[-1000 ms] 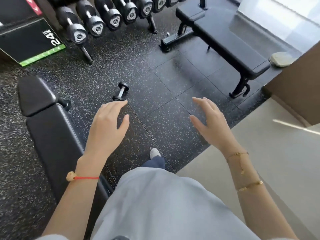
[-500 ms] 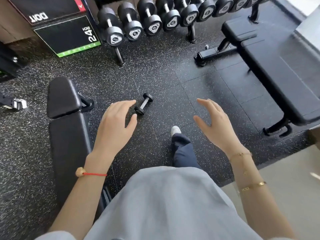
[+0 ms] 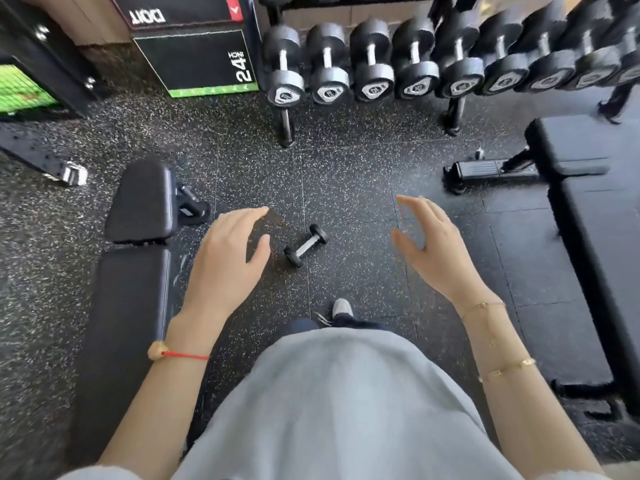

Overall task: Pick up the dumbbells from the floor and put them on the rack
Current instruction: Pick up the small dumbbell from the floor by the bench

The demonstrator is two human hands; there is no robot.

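Observation:
One small black dumbbell (image 3: pixel 306 244) with a silver handle lies at an angle on the speckled rubber floor, in the middle of the head view. My left hand (image 3: pixel 231 258) hovers just left of it, fingers apart, holding nothing. My right hand (image 3: pixel 433 244) hovers to its right, farther off, also spread and empty. The dumbbell rack (image 3: pixel 286 126) runs along the top, with a row of several large black dumbbells (image 3: pixel 372 62) resting on it.
A black bench (image 3: pixel 133 271) stretches along the left, another black bench (image 3: pixel 595 216) along the right. A black plyo box (image 3: pixel 194 60) marked 24 inch stands at upper left. My shoe (image 3: pixel 342 307) is planted just below the small dumbbell.
The view has swung left and moved toward the rack. The small dumbbell now lies between my two hands instead of ahead of the left one. Both hands stay empty.

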